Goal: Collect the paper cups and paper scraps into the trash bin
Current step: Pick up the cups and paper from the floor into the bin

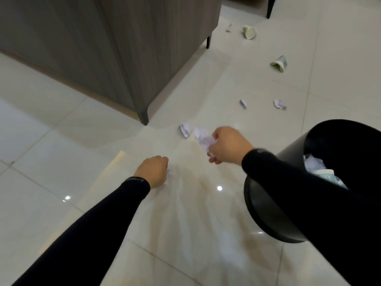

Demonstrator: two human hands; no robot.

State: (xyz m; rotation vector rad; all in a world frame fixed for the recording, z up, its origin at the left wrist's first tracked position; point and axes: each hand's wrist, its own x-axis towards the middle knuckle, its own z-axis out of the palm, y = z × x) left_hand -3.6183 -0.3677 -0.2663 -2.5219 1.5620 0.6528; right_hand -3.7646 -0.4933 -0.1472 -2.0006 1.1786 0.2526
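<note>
My right hand (227, 144) is closed on a crumpled white paper scrap (203, 138) just above the floor. Another crumpled scrap (185, 130) lies on the tiles right beside it, to the left. My left hand (153, 171) is curled into a fist near the floor; I cannot see anything in it. The black trash bin (268, 213) stands at the right under my right forearm, with white paper and a cup inside. Farther off lie two small scraps (243, 103) (279, 104) and two crushed paper cups (279, 63) (249, 32).
A grey wood-grain cabinet (115, 58) on short dark legs fills the upper left, its corner leg close to the nearest scraps. A tiny grey scrap (228, 28) lies near the far cup. A dark furniture leg (270, 7) stands at the top right. Glossy cream floor tiles all around.
</note>
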